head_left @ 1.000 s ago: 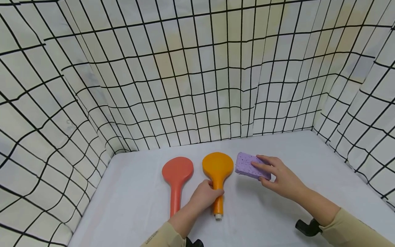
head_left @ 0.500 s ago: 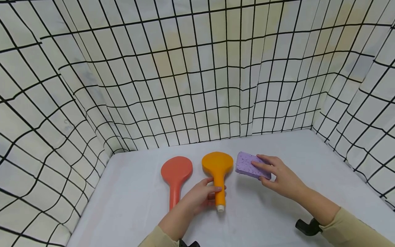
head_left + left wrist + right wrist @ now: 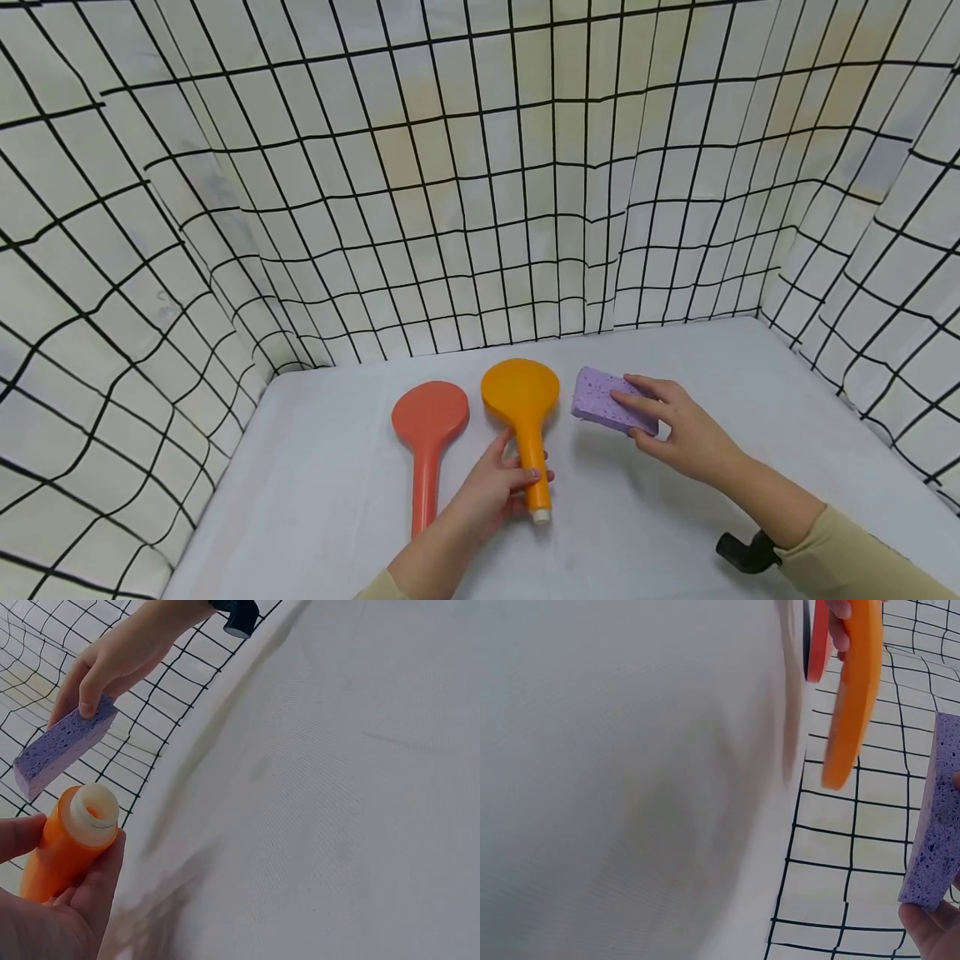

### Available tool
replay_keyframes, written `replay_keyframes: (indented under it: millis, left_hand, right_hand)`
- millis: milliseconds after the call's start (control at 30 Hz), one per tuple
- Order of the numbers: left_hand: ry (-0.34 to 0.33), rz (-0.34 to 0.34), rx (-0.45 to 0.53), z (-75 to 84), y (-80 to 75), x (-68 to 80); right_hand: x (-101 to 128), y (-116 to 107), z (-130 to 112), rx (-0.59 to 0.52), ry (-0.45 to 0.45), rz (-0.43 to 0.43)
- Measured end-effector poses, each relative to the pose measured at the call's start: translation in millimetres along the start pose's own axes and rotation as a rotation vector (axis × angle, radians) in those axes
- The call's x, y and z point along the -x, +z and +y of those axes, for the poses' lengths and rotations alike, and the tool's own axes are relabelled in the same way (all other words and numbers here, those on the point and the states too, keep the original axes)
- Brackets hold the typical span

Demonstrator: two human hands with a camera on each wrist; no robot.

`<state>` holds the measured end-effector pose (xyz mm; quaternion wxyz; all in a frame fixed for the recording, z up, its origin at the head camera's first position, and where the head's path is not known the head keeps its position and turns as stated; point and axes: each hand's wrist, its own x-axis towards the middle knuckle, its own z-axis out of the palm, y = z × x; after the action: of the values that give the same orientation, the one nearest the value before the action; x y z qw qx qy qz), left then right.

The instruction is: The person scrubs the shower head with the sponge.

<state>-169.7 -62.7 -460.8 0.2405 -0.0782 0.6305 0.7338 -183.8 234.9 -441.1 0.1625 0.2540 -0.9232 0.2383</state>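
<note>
My left hand point(image 3: 489, 493) grips the handle of an orange paddle point(image 3: 521, 390) with a flat round head. Its thumb lies over the handle and the fingers go underneath. In the left wrist view, a white collar point(image 3: 94, 807) with a round opening ends the handle. In the right wrist view the orange paddle point(image 3: 861, 694) is held off the white surface. My right hand point(image 3: 693, 437) pinches a purple sponge point(image 3: 596, 397) between thumb and fingers, to the right of the paddle's head and apart from it. Pores show on the sponge point(image 3: 936, 814) in the right wrist view.
A red paddle point(image 3: 430, 414) lies on the white table point(image 3: 315, 483) left of the orange one, its handle end hidden behind my left forearm. Grid-lined white walls point(image 3: 450, 208) enclose the table at the back and sides. A black fitting point(image 3: 746, 552) sits at my right wrist.
My left hand has shifted from over the handle to a hold with fingers beneath it. The orange paddle has turned slightly, its head moving up and left. The right hand and sponge stay nearly still.
</note>
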Motion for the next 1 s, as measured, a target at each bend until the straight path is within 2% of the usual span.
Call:
replay_keyframes:
  millis: [200, 367, 833, 1000]
  left_hand:
    - [0.1, 0.001, -0.016, 4.7, -3.5, 7.9]
    - [0.147, -0.016, -0.029, 3.2, -9.2, 12.0]
    - [0.22, -0.055, -0.047, 2.1, -12.5, 21.3]
    - [0.219, -0.037, -0.073, -0.9, -12.5, 21.4]
  right_hand:
    - [-4.3, -1.7, 0.3, -0.003, -0.011, 0.022]
    - [-8.8, -1.2, 0.9, -0.018, -0.027, 0.058]
    - [-20.5, -2.5, -6.1, -0.09, -0.002, 0.097]
    - [-33.0, -4.8, -18.1, -0.131, 0.041, 0.12]
